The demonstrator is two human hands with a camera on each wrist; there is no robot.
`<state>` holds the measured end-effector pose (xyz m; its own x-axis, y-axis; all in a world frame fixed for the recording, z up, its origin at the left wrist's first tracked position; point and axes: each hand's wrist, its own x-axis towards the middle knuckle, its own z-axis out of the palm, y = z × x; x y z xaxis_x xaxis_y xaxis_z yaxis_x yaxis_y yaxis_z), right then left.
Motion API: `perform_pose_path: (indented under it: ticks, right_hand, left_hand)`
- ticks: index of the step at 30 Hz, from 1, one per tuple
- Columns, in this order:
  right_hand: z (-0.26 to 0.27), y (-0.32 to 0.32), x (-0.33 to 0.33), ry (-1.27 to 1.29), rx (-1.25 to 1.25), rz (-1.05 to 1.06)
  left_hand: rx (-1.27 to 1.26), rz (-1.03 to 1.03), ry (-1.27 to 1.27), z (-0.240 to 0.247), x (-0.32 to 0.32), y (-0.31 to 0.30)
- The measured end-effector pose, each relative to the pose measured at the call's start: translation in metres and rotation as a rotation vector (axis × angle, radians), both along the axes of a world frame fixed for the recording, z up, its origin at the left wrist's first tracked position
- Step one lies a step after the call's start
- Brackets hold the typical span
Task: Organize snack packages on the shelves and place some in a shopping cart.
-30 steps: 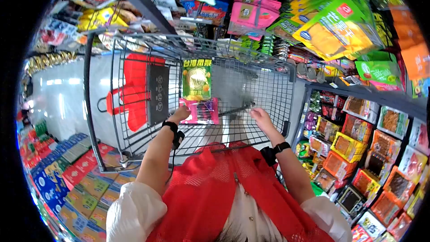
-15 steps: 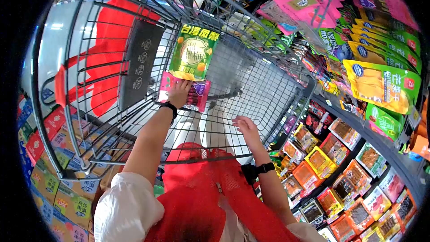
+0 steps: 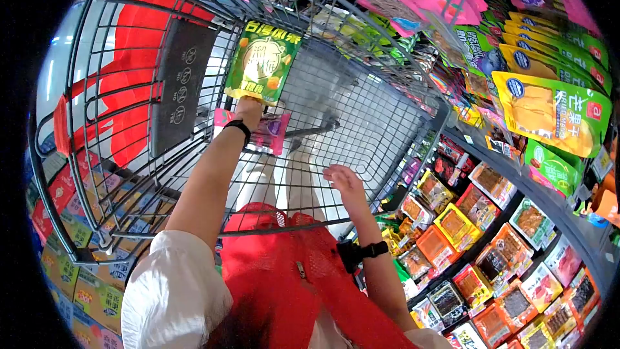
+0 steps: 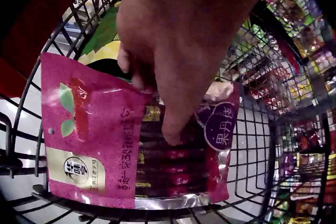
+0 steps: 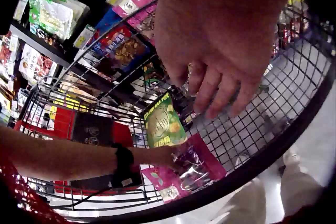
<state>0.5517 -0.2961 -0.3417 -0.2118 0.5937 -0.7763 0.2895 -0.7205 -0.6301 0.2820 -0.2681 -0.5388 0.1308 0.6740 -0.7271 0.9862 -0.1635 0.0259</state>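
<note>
A pink bag of fruit leather sticks [image 4: 94,129] lies in the wire shopping cart [image 3: 381,100], its dark sticks showing through a window. My left hand [image 3: 248,111] grips this bag at its upper edge: one digit lies over the front in the left wrist view and the other fingers curl at the edge, their tips partly hidden. Just beyond it, a green and yellow snack bag [image 3: 263,61] lies against the left hand's fingers in the head view. My right hand [image 3: 345,186] hangs relaxed over the cart's near side, fingers loosely spread and holding nothing.
A red cloth piece [image 3: 129,81] and a dark panel with round icons [image 3: 184,87] form the cart's left end. Shelves of packaged snacks [image 3: 491,220] line the right, with hanging mango bags [image 3: 549,113] above. Stacked cartons [image 3: 97,297] stand at the lower left.
My left hand first reached the pink bag's left side, then lay flat on it, and now sits at its upper edge. The right hand stays over the cart; the head view has shifted.
</note>
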Motion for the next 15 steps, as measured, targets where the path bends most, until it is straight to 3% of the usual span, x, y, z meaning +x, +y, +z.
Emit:
perform_pose_path:
  ticks: [2, 4, 6, 8, 9, 12, 15]
  right_hand:
    - [0.009, 0.000, -0.001, 0.027, 0.024, -0.034]
    - [0.020, 0.002, -0.001, 0.050, 0.003, -0.068]
    - [0.025, 0.001, 0.006, 0.071, 0.019, -0.070]
    - [0.031, -0.002, 0.016, 0.068, 0.075, -0.010]
    - [0.038, -0.001, 0.020, 0.087, 0.097, -0.015]
    - [0.069, 0.002, 0.030, 0.115, 0.131, -0.049]
    - [0.091, 0.001, 0.043, 0.152, 0.163, -0.047]
  left_hand:
    - [0.068, -0.129, -0.100, 0.006, -0.002, -0.004]
    - [-0.195, 0.012, -0.155, 0.006, 0.008, -0.008]
    - [-0.117, -0.029, -0.176, 0.015, 0.002, -0.008]
    - [-0.276, -0.048, -0.379, 0.082, 0.002, 0.018]
    - [-0.256, 0.128, -0.610, 0.085, -0.008, 0.020]
    - [0.024, 0.269, -0.897, 0.133, -0.014, 0.038]
    - [0.155, 0.737, -1.242, 0.231, -0.003, 0.049]
